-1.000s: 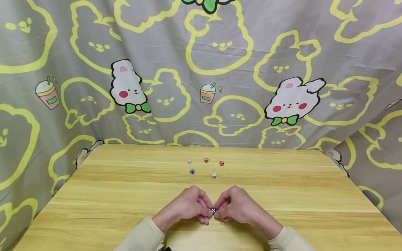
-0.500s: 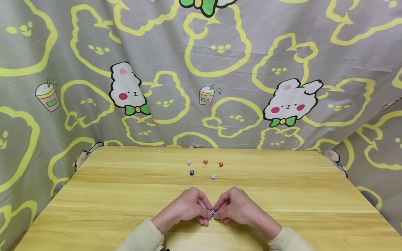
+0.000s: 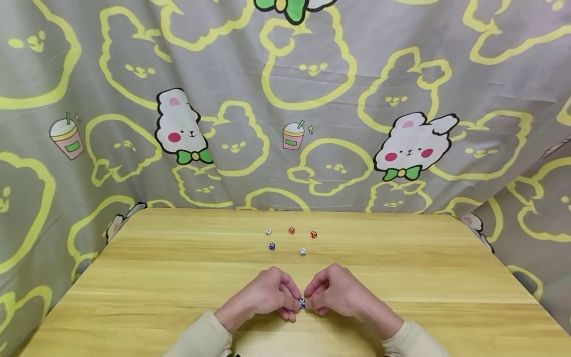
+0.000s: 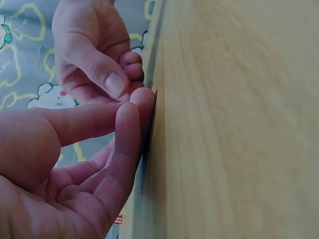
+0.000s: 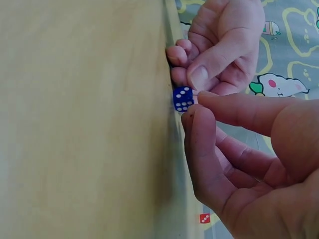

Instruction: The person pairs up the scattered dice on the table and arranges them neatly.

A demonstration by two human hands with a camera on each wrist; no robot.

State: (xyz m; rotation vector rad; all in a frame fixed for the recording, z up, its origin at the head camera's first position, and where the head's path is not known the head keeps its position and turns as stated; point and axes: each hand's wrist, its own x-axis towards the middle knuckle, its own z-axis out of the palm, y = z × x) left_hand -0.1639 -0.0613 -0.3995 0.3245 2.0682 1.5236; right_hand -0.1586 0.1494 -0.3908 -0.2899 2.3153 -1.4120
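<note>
Between the two hands at the front of the table is a blue die with white dots. My left hand pinches its left side with thumb and fingertips. The thumb and index finger of my right hand lie just right of the die, slightly apart from it. In the right wrist view, the blue die shows two dotted faces near the right fingertips, with the left hand behind it. In the left wrist view, the left fingers hide the die and the right hand stands beyond.
Farther back on the wooden table lie another blue die, two white dice and two red dice. A grey patterned curtain hangs behind the table.
The right hand has shifted slightly right, and its fingertips have come off the blue die. The left hand stays almost still at the die.
</note>
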